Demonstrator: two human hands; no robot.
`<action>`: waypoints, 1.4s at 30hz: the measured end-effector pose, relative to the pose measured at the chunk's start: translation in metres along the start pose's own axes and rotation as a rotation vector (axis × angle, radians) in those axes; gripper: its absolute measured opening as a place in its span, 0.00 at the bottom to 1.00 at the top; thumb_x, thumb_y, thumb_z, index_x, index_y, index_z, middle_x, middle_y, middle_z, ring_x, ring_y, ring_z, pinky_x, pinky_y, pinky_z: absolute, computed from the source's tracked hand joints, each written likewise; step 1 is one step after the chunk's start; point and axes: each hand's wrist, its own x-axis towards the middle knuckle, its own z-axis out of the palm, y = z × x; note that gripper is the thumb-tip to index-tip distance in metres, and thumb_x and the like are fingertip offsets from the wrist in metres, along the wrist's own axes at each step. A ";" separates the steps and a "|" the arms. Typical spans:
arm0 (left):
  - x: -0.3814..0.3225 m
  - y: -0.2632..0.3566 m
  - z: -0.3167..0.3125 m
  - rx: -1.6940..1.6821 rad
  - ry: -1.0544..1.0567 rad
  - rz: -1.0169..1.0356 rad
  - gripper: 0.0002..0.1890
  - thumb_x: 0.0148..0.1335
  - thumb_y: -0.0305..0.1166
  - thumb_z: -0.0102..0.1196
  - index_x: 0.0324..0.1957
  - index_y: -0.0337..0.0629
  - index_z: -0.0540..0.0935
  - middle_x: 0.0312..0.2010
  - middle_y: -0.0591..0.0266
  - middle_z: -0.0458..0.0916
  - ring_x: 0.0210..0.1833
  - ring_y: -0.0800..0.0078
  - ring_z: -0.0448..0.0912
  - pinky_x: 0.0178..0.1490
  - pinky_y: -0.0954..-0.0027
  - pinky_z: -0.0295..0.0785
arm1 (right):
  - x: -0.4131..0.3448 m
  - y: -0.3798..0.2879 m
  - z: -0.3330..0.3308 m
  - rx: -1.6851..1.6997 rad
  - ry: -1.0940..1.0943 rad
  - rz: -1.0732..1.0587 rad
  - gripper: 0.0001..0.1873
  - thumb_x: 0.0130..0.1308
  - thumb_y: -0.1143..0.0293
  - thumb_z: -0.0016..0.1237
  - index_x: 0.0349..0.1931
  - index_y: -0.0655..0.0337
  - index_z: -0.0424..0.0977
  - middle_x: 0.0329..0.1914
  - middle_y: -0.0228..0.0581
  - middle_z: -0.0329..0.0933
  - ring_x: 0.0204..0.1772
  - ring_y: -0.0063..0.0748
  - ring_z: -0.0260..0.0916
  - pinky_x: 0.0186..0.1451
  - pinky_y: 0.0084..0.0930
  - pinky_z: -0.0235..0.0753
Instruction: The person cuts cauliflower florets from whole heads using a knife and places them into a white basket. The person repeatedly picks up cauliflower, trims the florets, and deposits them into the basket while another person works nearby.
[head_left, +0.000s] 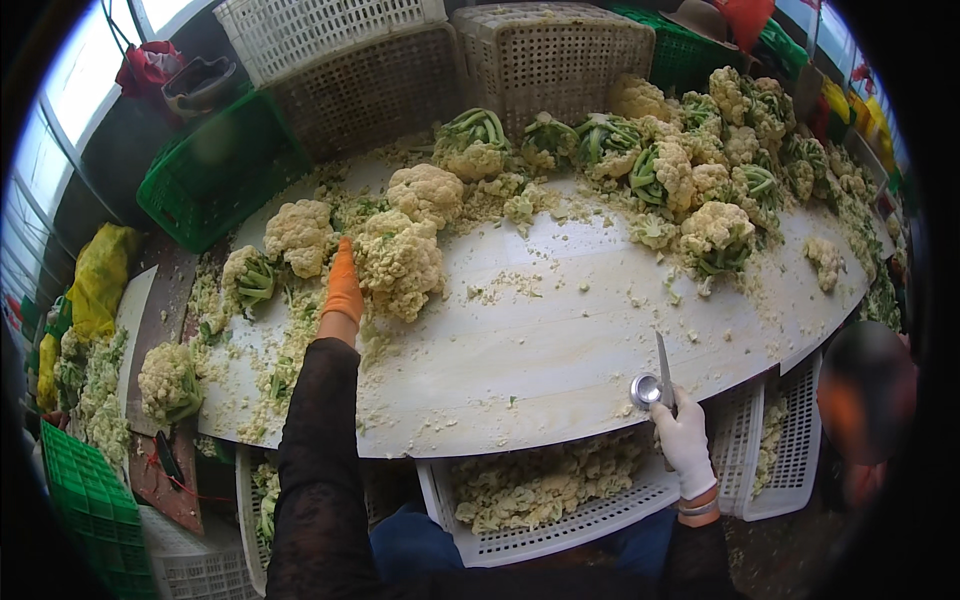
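My left hand (344, 283), in an orange glove, reaches over the left part of the white work table (480, 360). It touches the left side of a large cauliflower head (401, 262); its far side is hidden, so a hold on it cannot be made out. Another cauliflower head (300, 237) lies just left of the fingers. My right hand (682, 439), in a white glove, is closed on a knife at the near edge, with the blade (664, 366) pointing away from me. Beside the blade is a small round metal cup (646, 390), close to my fingertips.
Many cauliflower heads (667, 172) are heaped along the far right. Perforated crates (555, 60) and a green crate (161, 184) stand behind the table. A white crate (577, 544) of florets is below the near edge. A blurred person (866, 397) is at the right.
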 end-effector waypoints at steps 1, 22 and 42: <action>-0.003 0.002 0.007 -0.078 -0.053 -0.004 0.58 0.53 0.76 0.52 0.76 0.49 0.52 0.75 0.54 0.54 0.73 0.54 0.60 0.71 0.44 0.57 | 0.002 -0.003 -0.002 -0.005 0.023 0.057 0.15 0.66 0.72 0.47 0.51 0.69 0.73 0.21 0.30 0.70 0.19 0.17 0.66 0.22 0.21 0.67; -0.065 -0.012 0.069 -0.379 -0.306 0.021 0.34 0.60 0.55 0.62 0.60 0.42 0.75 0.55 0.60 0.79 0.56 0.64 0.78 0.59 0.60 0.74 | 0.045 0.049 0.011 -0.588 0.201 0.239 0.24 0.58 0.58 0.60 0.52 0.59 0.74 0.50 0.58 0.75 0.53 0.56 0.75 0.56 0.43 0.75; -0.160 -0.058 0.101 -0.469 -0.509 -0.140 0.29 0.65 0.54 0.57 0.57 0.39 0.77 0.50 0.59 0.81 0.50 0.68 0.81 0.52 0.63 0.78 | 0.038 -0.049 0.027 0.420 -0.030 0.065 0.08 0.65 0.74 0.52 0.41 0.67 0.73 0.22 0.29 0.70 0.19 0.16 0.65 0.21 0.18 0.67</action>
